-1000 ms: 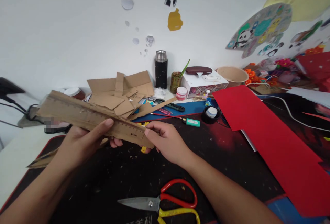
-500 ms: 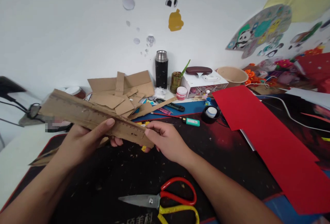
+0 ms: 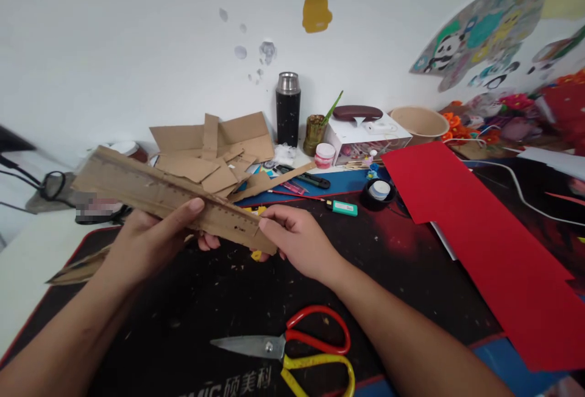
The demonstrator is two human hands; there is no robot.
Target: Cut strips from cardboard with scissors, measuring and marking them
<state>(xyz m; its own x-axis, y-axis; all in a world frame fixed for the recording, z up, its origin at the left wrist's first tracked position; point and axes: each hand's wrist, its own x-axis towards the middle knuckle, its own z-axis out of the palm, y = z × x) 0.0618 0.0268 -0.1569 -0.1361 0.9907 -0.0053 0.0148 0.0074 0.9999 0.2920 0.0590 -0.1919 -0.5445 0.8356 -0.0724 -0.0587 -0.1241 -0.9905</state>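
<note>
A clear ruler lies along a brown cardboard strip, both raised over the dark mat and slanting down to the right. My left hand is closed around the middle of the pair, thumb on top and fingertips underneath. At the lower right end, my right hand pinches the strip near the end of the ruler, with some fingers hidden behind. Something yellow shows partly behind that end; its kind is hidden. Scissors with one red and one yellow handle lie on the mat below the hands.
Cardboard scraps are heaped at the back, before a black thermos. A utility knife and a green lighter-like item lie beyond my right hand. Red card spreads across the right. The mat has a red edge.
The view has tilted down slightly, so the things on the table and wall sit a little higher or shifted. Both hands keep their hold on the ruler and cardboard strip.
</note>
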